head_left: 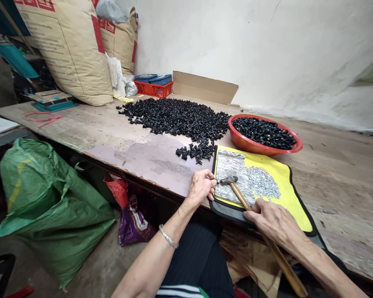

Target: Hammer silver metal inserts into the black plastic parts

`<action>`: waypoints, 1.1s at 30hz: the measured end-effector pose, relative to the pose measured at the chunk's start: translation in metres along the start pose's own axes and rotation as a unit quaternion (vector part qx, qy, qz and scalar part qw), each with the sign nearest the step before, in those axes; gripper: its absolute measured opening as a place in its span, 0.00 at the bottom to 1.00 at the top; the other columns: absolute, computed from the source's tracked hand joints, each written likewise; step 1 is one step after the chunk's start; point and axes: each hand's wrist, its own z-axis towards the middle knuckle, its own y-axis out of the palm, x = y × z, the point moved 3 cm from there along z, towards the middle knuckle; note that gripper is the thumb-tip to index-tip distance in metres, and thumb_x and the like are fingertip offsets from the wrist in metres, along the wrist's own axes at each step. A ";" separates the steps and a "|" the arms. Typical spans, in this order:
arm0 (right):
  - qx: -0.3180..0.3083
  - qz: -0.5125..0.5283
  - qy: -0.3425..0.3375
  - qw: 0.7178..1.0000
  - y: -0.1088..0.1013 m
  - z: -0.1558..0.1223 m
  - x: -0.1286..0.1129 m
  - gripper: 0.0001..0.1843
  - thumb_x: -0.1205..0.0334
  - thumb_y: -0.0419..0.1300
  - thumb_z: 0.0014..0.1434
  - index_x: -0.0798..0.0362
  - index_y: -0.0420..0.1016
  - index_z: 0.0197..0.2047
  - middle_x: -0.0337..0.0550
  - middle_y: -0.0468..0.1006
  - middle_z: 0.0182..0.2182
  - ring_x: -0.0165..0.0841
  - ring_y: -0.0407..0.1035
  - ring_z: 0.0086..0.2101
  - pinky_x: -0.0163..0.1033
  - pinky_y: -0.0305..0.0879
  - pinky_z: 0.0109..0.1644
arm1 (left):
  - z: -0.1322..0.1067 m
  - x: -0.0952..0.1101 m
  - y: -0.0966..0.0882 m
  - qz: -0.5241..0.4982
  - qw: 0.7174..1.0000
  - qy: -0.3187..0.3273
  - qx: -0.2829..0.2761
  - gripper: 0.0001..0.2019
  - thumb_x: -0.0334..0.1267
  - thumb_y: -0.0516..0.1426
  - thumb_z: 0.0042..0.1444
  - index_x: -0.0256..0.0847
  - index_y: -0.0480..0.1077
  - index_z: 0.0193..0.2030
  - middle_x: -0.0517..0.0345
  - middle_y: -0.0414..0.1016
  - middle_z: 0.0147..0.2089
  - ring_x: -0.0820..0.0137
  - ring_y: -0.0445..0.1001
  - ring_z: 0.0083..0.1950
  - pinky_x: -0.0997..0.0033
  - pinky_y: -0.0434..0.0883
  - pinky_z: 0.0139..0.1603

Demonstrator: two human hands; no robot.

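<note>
Down by my left knee, a green woven sack (49, 198) slumps on the floor beside a red and purple plastic bag (130, 219), while tan paper sacks (71, 49) lean against the wall behind my wooden workbench (74, 128). Further along, a red plastic crate (152, 89) sits at the back with blue boxes on top, though I cannot see what is inside them. In front of it spreads a wide pile of black plastic pieces (177, 118), and a smaller black heap (194, 151) lies just below it, near my mat. By the look of things, much of the black stock lies loose and only part has gone into a bowl.

My left hand (201, 187) is curled, its fingertips (213, 181) pinching something tiny against the head of a small hammer (228, 180). That hammer rests over a grey metal plate (233, 176) on a yellow mat (276, 169), beside a heap of small silver pieces (262, 182). Above the mat, a red plastic bowl (239, 138) is well filled with black pieces. My right hand (275, 221) lies closed over the hammer's long wooden handle.
</note>
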 end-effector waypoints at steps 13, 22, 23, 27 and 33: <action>-0.066 0.403 0.131 0.903 0.004 -0.017 0.002 0.16 0.49 0.56 0.51 0.52 0.61 0.23 0.31 0.58 0.14 0.22 0.48 0.13 0.30 0.45 0.16 | 0.004 -0.004 0.001 -0.004 1.000 -0.017 0.019 0.06 0.23 0.52 0.39 0.37 0.61 0.22 0.68 0.61 0.10 0.77 0.60 0.08 0.80 0.60 0.07; 0.302 -0.088 -0.118 0.942 -0.002 -0.026 -0.026 0.17 0.57 0.43 0.62 0.53 0.70 0.33 0.41 0.74 0.21 0.31 0.65 0.17 0.36 0.51 0.21 | 0.007 -0.010 0.000 -0.009 1.000 -0.004 0.026 0.06 0.23 0.53 0.39 0.37 0.62 0.22 0.68 0.62 0.10 0.76 0.60 0.08 0.79 0.61 0.07; 0.330 -0.108 -0.135 0.928 -0.005 -0.029 -0.030 0.17 0.58 0.44 0.63 0.54 0.70 0.34 0.42 0.75 0.22 0.30 0.66 0.17 0.35 0.52 0.21 | 0.008 -0.011 0.000 -0.008 1.000 -0.005 0.025 0.05 0.24 0.53 0.39 0.37 0.62 0.22 0.68 0.62 0.10 0.76 0.60 0.08 0.79 0.61 0.07; 0.413 -0.150 -0.153 0.885 -0.009 -0.037 -0.040 0.13 0.61 0.49 0.62 0.58 0.72 0.39 0.43 0.77 0.25 0.28 0.67 0.19 0.33 0.55 0.23 | 0.009 -0.012 0.000 -0.006 1.000 -0.006 0.024 0.05 0.24 0.54 0.39 0.37 0.62 0.22 0.68 0.62 0.10 0.76 0.61 0.08 0.79 0.61 0.07; 0.373 -0.227 -0.151 0.887 0.004 -0.034 -0.044 0.15 0.64 0.46 0.62 0.57 0.71 0.32 0.39 0.71 0.16 0.28 0.63 0.14 0.33 0.48 0.18 | 0.009 -0.011 0.000 -0.016 0.999 -0.013 0.030 0.06 0.23 0.53 0.38 0.37 0.61 0.20 0.67 0.62 0.10 0.75 0.61 0.09 0.76 0.64 0.07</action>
